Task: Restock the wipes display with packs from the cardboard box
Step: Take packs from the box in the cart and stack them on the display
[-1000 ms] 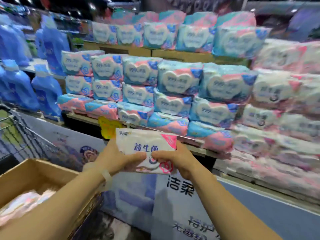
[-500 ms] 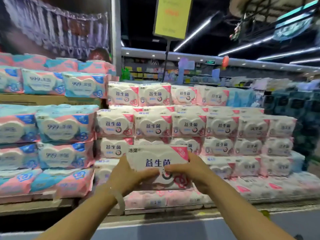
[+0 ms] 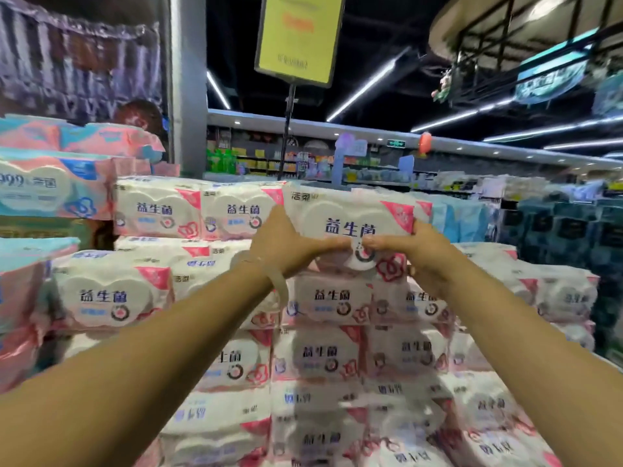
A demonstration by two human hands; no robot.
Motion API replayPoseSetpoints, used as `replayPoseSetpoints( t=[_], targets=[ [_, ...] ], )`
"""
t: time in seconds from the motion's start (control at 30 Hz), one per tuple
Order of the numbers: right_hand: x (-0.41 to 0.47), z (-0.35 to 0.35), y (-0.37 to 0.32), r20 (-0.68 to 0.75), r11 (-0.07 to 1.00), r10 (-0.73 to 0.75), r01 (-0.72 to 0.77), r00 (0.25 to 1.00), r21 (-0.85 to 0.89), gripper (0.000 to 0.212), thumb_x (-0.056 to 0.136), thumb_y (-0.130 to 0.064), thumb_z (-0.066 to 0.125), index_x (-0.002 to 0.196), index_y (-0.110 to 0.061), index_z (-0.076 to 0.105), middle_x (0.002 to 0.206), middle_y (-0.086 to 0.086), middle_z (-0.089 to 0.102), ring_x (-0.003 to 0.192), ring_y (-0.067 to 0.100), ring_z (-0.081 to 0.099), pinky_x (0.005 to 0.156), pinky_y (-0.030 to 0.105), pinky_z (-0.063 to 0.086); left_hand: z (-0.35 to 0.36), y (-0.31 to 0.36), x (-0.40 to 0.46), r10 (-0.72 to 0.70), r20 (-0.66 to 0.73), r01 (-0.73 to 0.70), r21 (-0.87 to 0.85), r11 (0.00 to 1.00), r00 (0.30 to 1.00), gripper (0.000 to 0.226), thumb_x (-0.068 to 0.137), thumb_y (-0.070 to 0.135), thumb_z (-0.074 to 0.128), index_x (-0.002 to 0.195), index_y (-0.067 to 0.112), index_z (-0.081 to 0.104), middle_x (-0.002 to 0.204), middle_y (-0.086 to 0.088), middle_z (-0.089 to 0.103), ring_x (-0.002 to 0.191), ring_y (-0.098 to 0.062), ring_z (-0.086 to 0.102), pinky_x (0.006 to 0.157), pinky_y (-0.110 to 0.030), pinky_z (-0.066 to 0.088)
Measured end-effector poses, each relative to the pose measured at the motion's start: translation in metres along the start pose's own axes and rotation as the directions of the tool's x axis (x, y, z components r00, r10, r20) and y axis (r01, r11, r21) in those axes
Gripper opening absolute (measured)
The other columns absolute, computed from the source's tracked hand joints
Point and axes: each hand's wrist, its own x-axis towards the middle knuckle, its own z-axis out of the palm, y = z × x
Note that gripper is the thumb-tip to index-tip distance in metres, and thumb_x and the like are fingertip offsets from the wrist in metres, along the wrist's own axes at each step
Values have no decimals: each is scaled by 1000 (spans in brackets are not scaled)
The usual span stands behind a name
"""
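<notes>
1. My left hand (image 3: 290, 244) and my right hand (image 3: 421, 251) both grip one wipes pack (image 3: 350, 224), thumbs on its front.
2. The pack sits at the top row of the white wipes display (image 3: 320, 358), just right of two same packs.
3. My other fingers hide behind the pack.
4. The yellow sign (image 3: 298, 37) above is too blurry to read.

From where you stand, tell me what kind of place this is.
Most likely a supermarket aisle. Stacked wipes packs form a bulk display, a yellow sign hangs on a pole above it, and stocked shelves line the back wall under strip lights.
</notes>
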Motion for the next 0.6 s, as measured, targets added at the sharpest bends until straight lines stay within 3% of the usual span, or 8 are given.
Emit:
replayPoseSetpoints(
  t=[0.1, 0.17, 0.3, 0.33, 0.4, 0.47, 0.53, 0.6],
  targets=[
    [51, -9, -1, 10, 1000, -29, 29, 1000, -4, 30, 75, 1, 74, 99, -13, 63, 84, 0, 70, 62, 3, 69, 51, 13, 50, 8, -4, 47, 65, -23, -64, 41, 997, 998, 77, 48, 64, 80, 109, 20, 66, 99, 7, 71, 89, -9, 66, 64, -9, 51],
    [80, -14, 1, 37, 999, -46, 47, 998, -16, 34, 75, 1, 72, 106, -11, 64, 84, 0, 73, 63, 4, 70, 49, 14, 50, 12, -3, 69, 116, -69, -112, 66, 992, 991, 68, 50, 59, 80, 104, 19, 68, 95, 7, 72, 86, -7, 66, 57, -8, 47],
    [125, -19, 5, 62, 997, -74, 71, 995, 40, 30, 73, 0, 71, 99, -15, 65, 76, -4, 75, 67, 10, 71, 51, 17, 53, 18, -12, 109, 152, -99, -136, 155, 978, 983, 58, 53, 61, 79, 93, 20, 68, 80, 14, 67, 73, 1, 62, 54, -6, 44],
    [136, -20, 8, 68, 996, -84, 82, 994, 39, 30, 73, 0, 71, 99, -15, 65, 80, -2, 75, 70, 12, 72, 55, 20, 54, 18, -14, 116, 134, -113, -109, 207, 972, 984, 67, 49, 71, 74, 95, 23, 67, 81, 14, 66, 76, -1, 63, 57, -8, 47],
    [157, -17, 18, 77, 995, -101, 103, 992, -17, 38, 74, -4, 73, 109, -12, 63, 97, 5, 74, 84, 18, 72, 71, 31, 59, 14, -20, 128, 93, -142, -13, 482, 876, 985, 97, 44, 89, 57, 116, 24, 59, 103, 4, 67, 103, -18, 62, 85, -31, 53],
    [172, -10, 37, 62, 976, -59, 71, 996, -208, 60, 72, -13, 79, 126, -9, 52, 120, 10, 64, 104, 24, 65, 89, 41, 55, 11, -30, 130, 4, -139, 104, 761, 640, 990, 121, 54, 88, 54, 148, 20, 21, 144, -10, 43, 141, -32, 28, 115, -52, 21],
    [181, -5, 58, -11, 922, -40, 33, 999, -386, 68, 74, -20, 81, 129, -9, 43, 122, 10, 58, 108, 27, 60, 89, 43, 53, 10, -40, 126, -44, -57, 72, 866, 495, 997, 126, 64, 80, 58, 150, 24, -15, 160, -12, 9, 148, -34, -5, 116, -55, -2],
    [186, -5, 70, -85, 930, -68, 32, 994, -367, 81, 75, -19, 82, 140, -13, 33, 119, 7, 58, 108, 28, 59, 94, 51, 51, 13, -52, 128, -70, 17, 17, 882, 470, 997, 121, 69, 73, 61, 148, 31, -19, 161, -10, 1, 148, -34, -6, 117, -55, 0]
  ],
)
